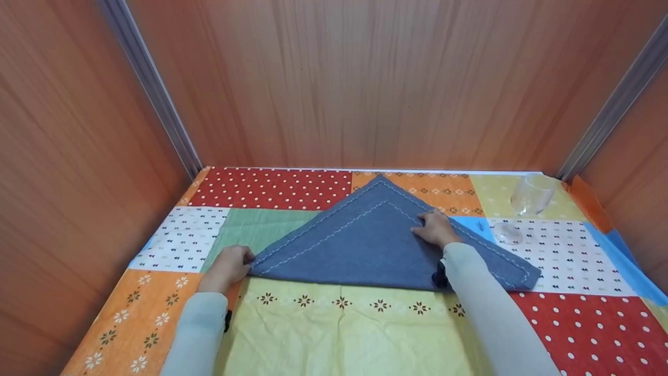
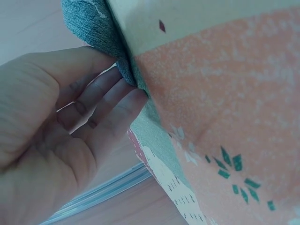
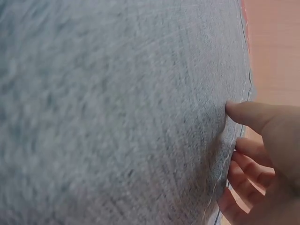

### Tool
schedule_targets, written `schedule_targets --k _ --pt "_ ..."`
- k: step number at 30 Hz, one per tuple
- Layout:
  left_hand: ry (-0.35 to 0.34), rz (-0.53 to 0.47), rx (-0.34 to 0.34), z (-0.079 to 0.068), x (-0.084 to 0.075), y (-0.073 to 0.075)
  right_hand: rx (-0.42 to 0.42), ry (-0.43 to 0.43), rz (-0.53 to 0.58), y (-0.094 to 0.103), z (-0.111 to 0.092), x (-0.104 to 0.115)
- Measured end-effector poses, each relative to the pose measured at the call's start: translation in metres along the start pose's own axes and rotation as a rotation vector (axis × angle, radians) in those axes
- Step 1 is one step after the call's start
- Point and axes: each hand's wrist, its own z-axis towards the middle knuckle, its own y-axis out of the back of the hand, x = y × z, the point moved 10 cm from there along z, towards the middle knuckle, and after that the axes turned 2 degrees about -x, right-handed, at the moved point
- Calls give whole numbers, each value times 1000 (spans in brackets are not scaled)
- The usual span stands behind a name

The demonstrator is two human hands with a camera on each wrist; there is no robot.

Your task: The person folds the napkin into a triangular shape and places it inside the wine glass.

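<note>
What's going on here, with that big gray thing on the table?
A person is handling a gray cloth, which lies in a triangle, apparently folded, on a patchwork tablecloth. The left hand pinches its left corner. The right hand touches the cloth near its slanting right edge; I can't tell whether those fingers grip it. A glass stands at the right, beyond the cloth.

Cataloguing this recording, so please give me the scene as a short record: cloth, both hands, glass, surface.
Gray cloth: lies as a triangle, one tip at the far side
Left hand: pinches the cloth's left corner
Right hand: touches the cloth near its right sloping edge
Stemmed glass: upright, at the far right
Surface: multicolored patchwork tablecloth
</note>
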Motion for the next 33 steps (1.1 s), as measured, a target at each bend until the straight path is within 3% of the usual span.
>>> schedule_targets --k 11,17,27,33 --pt "-9 -1 18 -3 -4 2 15 48 9 2 -5 -1" --pt "-33 24 29 -6 -5 2 30 29 1 1 -13 -2" --pt "-28 6 89 -18 -6 1 95 53 20 -2 -27 -3" --pt "-91 -9 90 -24 -10 3 146 24 25 -2 -30 -3"
